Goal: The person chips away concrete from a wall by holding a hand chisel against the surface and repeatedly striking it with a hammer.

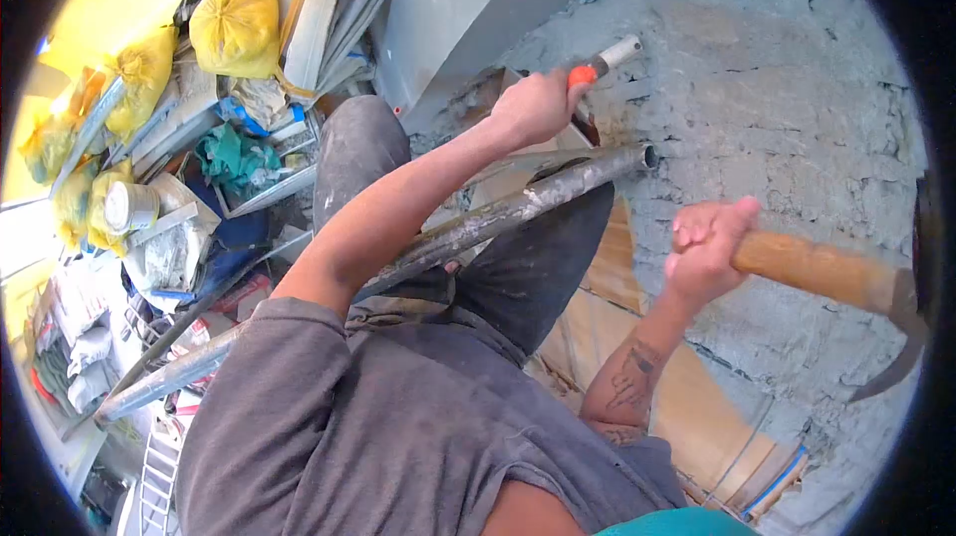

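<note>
- And there was the right hand (712,249), on the right of the scene, wrapped tight round the wooden handle of a hammer (822,267), fingers curled fully closed on the grip!
- The hammer reached out rightward from that fist, its dark curved blade dipping toward the near side; the head ran into the shadowed rim of the view, so its full shape was hard to make out.
- Over to the left hand (538,108), farther off and nearer the middle: fingers shut round a hand tool (599,65), the bright orange collar showing just past the fist and a pale metal end pointing far and right.
- The two fists stood well apart, both in front of a rough grey wall (767,78) that filled the right side, cracked and patchy all over.
- A long metal pole (528,206) slanted up from the near left, passed behind the left forearm, and showed its hollow end beside the wall.
- What a heap on the left! Yellow bags (236,26) at the far side, a rolled sheet (344,13) to their right, crumpled teal plastic (234,160) nearer, and a white tub (131,208) farther left.
</note>
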The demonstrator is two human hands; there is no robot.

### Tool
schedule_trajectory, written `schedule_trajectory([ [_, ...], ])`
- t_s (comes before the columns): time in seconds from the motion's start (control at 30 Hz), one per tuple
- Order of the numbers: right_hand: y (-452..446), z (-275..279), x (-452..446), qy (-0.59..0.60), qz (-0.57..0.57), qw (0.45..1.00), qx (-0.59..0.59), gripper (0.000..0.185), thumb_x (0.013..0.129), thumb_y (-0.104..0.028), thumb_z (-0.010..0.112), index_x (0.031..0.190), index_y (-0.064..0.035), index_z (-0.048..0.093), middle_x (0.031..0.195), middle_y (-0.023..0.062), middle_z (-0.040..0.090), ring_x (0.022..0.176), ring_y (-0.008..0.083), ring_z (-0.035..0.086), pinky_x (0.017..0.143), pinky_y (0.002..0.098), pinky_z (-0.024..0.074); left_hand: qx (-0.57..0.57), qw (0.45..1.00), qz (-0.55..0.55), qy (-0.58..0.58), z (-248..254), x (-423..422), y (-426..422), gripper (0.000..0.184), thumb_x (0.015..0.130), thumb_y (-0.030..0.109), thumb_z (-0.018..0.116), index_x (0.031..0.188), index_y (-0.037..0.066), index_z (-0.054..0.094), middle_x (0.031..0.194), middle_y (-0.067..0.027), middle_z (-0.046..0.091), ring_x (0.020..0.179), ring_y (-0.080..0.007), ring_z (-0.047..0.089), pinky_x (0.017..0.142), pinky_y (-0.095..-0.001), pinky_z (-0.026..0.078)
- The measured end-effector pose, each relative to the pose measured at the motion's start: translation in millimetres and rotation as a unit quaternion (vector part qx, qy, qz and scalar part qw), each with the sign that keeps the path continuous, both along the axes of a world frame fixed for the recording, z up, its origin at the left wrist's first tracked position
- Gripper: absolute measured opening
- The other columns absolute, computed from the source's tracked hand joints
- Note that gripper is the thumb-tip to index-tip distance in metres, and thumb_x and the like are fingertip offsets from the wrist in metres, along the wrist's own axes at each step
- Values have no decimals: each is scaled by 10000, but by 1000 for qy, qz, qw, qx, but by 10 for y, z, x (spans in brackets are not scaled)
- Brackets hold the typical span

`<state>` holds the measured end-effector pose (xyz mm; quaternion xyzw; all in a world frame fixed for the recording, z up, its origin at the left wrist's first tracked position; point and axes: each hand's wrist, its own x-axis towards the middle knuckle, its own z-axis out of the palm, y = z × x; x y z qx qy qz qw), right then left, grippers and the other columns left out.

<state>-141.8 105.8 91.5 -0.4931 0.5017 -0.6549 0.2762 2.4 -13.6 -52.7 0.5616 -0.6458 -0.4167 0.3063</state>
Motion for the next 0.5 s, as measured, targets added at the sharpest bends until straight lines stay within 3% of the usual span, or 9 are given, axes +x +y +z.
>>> schedule_trajectory([
  [0.13,-184,-894,-323,141,-119,980,78,421,948,-327,603,621,-93,477,510,0,446,404,121,418,417,304,376,10,1000,-13,6,15,-4,-2,477,998,429,403,1036,-5,595,901,-254,675,874,-437,653,759,-525,511],
  [0.17,-229,-986,-403,202,-87,941,258,387,931,-346,628,659,-97,511,516,-9,442,409,108,418,404,278,361,10,1000,-12,5,-7,-15,1,477,998,429,403,1036,-5,595,901,-254,675,874,-437,653,759,-525,511],
  [0.2,-236,-1018,-440,255,-52,866,427,358,914,-365,653,697,-101,545,522,-17,437,413,95,419,390,253,345,1,1000,-3,9,-53,-41,16,499,1000,439,393,1010,-17,597,880,-266,670,853,-451,648,754,-536,509],
  [0.23,-141,-485,-139,218,-83,852,468,394,887,-388,685,679,-102,510,524,-25,439,401,82,396,370,260,327,-14,1000,5,10,-43,-53,-9,523,1002,448,383,985,-29,599,858,-278,665,832,-465,643,748,-546,507],
  [0.27,-73,-393,-162,218,-82,854,466,394,887,-388,685,679,-102,510,524,-25,439,401,82,396,370,260,327,-17,1000,6,10,-36,-57,-39,523,1002,448,383,985,-29,599,858,-278,665,832,-465,643,748,-546,507],
  [0.33,13,-323,-266,156,-103,940,285,479,908,-405,655,597,-85,481,498,4,476,385,123,437,395,289,340,-9,1000,-1,2,-55,-64,-29,547,1004,458,373,977,-40,597,846,-283,663,829,-466,643,749,-548,508],
  [0.37,-3,-330,-297,155,-102,940,288,479,908,-405,655,597,-85,481,498,4,476,385,123,437,395,289,340,-7,1000,-1,1,-64,-66,-29,547,1004,458,373,977,-40,597,846,-283,663,829,-466,643,749,-548,508],
  [0.43,-27,-350,-348,30,-39,996,69,458,909,-392,652,611,-82,497,508,6,484,385,121,443,398,288,343,-8,1000,1,-3,-9,-49,-20,560,1007,461,362,960,-44,601,839,-285,662,833,-465,644,755,-547,509],
  [0.5,-65,-802,-330,63,-71,993,76,443,910,-382,652,622,-81,505,511,5,484,385,120,440,394,288,340,-4,1000,2,-6,2,-60,-18,560,1007,459,362,951,-43,604,847,-288,661,839,-465,644,759,-547,510],
])
